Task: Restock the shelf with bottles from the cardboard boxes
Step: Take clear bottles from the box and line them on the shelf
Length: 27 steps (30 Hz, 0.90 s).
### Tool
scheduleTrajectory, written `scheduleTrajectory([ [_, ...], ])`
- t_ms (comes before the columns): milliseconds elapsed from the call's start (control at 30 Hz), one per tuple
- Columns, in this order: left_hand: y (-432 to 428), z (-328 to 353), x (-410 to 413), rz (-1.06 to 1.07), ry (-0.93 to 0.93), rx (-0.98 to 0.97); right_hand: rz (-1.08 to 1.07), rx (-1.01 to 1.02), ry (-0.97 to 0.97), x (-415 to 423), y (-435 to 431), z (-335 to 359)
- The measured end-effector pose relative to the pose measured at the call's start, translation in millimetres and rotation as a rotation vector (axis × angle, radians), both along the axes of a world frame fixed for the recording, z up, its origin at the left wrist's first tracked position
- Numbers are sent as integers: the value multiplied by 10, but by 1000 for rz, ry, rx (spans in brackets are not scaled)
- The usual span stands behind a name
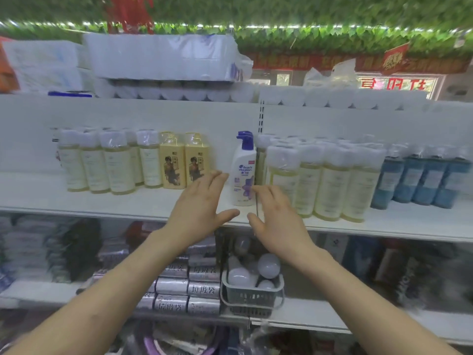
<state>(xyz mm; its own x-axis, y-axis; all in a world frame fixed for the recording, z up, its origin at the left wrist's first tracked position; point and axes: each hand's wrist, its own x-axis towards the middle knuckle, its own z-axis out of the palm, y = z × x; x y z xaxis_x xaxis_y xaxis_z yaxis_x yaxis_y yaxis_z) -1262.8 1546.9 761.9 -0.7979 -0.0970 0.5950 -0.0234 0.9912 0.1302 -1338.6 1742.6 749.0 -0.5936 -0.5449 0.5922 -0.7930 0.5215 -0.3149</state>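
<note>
A white pump bottle (243,172) with a blue pump head stood upright on the white shelf (102,201), in the gap between two groups of bottles. Its label read "head & shoulders" in blue, above a purple flower print; the smaller print was too blurred to read.

The left hand (199,208) hovered just left of the bottle, its fingers (217,178) straight and slightly spread, holding nothing. The right hand (275,216) was at the bottle's lower right, its fingers (266,192) relaxed and apart, also holding nothing. Their tips reached the bottle's edge, but whether they touched it could not be told.

To the left stood two yellow bottles (172,162) printed with a dark-haired figure, then a row of pale bottles (112,165) with white caps under clear wrap. To the right was a larger group of the same pale, wrapped bottles (330,180), and beyond them blue bottles (419,180). Their labels were illegible.

On the shelf below, silver packs (203,289) carried the characters 垃圾袋, beside a grey basket (252,306) of white light bulbs (268,265). Packs of white paper rolls (163,57) were stacked on top of the unit.
</note>
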Motion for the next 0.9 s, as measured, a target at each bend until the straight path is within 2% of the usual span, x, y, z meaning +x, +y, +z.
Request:
scheduleTrajectory([
  [300,471,-244,-419,-209,-71,308,-118,-259,-189,-273,557,-165],
  [433,631,-263,-734,-294,-50,498,-92,-362,-385,-478,533,-146],
  [633,737,-293,-1078,-438,25,724,6,-517,-581,-740,447,-190],
  [900,765,-348,-1139,-441,68,820,166,-603,-583,-947,456,-189],
])
